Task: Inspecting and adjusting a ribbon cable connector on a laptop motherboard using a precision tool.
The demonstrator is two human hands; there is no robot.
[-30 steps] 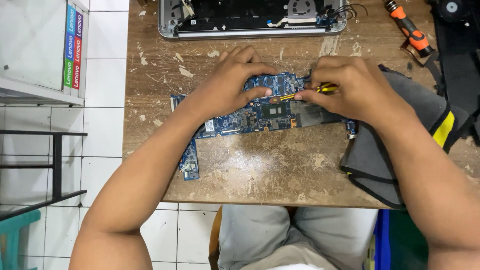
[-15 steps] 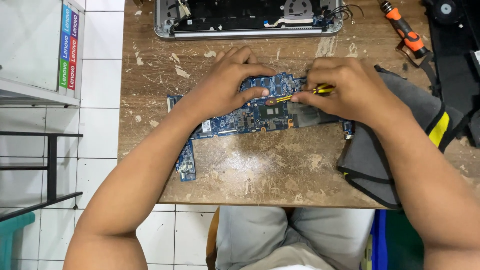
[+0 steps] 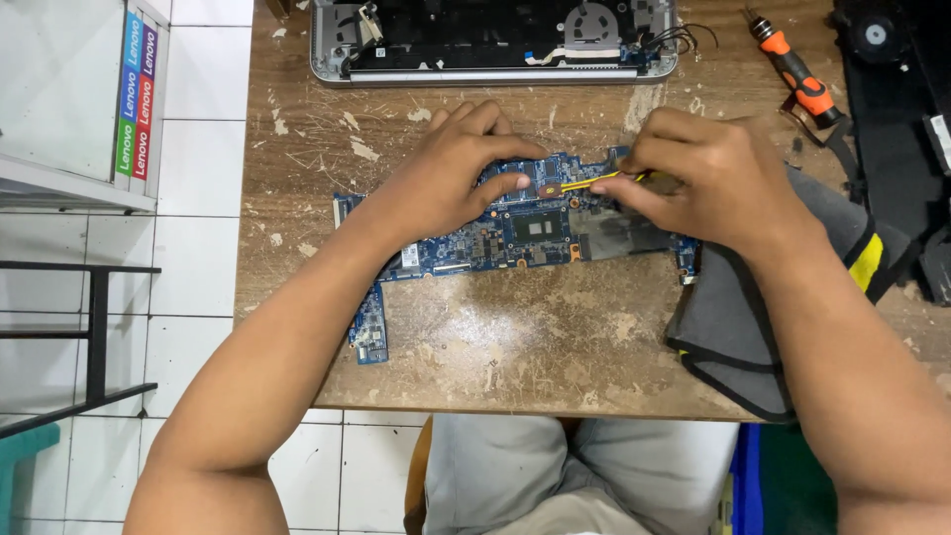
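Here, seen from above, I sat at a worn wooden table [image 3: 555, 347] w/ a blue laptop circuit board [image 3: 515, 238] lying flat in front of me, near the table's middle. The board ran left to right, w/ a narrow arm of it reaching down toward the table's near edge on my left.

My left hand [image 3: 446, 178] lay on the board's upper left part, fingers spread & pressing down, index fingertip beside a small copper-coloured square. It gripped nothing; it only held the board flat.

My right hand [image 3: 703, 178] was closed in a pinch around a thin yellow-handled tool [image 3: 594, 181]. Thumb & fingers were clamped on the handle end; the tip pointed left and touched the board next to that copper square, just beside my left index finger.

My right wrist rested over a grey cloth [image 3: 753, 317] w/ a yellow patch, lying at the table's right edge and touching the board's right end.

At the far edge lay an opened silver laptop base [image 3: 495, 40], insides showing. To its right lay an orange-handled screwdriver [image 3: 797, 79], well apart from both hands. Black parts [image 3: 892, 59] sat at the far right corner.
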